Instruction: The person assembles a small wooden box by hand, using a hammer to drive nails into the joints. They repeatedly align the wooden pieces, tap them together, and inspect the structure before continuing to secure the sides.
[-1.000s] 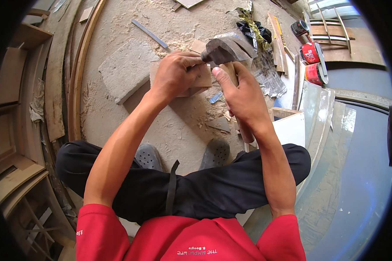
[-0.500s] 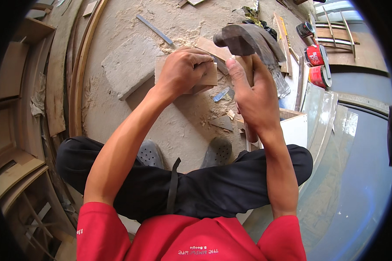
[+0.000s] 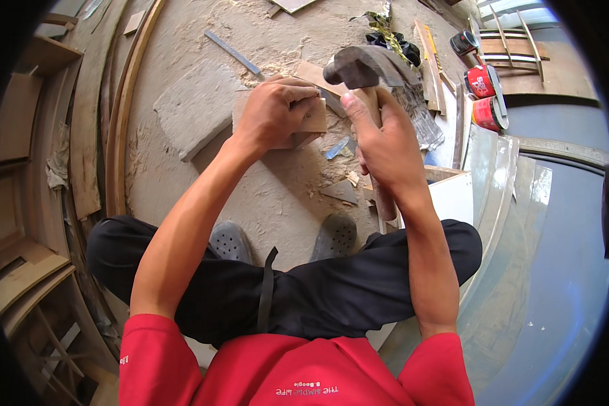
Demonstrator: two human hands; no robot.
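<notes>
My left hand point(image 3: 275, 115) is closed in a pinch over a small pale wooden piece point(image 3: 314, 119). A tiny dark tip shows at its fingertips, too small to name. Under the hand, the wooden piece lies beside a rough stone slab point(image 3: 197, 108). In my right hand point(image 3: 391, 145) is a claw hammer point(image 3: 358, 71), gripped by its wooden handle with the thumb laid along it. The dark metal head is raised to the right of the wooden piece, apart from it.
Wood shavings and offcuts point(image 3: 342, 191) litter the floor. A flat metal strip point(image 3: 233, 53) lies beyond the slab. Long boards point(image 3: 118, 115) line the left. Red cans point(image 3: 487, 114), a white-sided box point(image 3: 451, 196) and glass sheets point(image 3: 497, 210) are at the right.
My right hand and the hammer have shifted slightly left, closer to the wooden piece. The left hand keeps its pinch, and the whole view has moved a little.
</notes>
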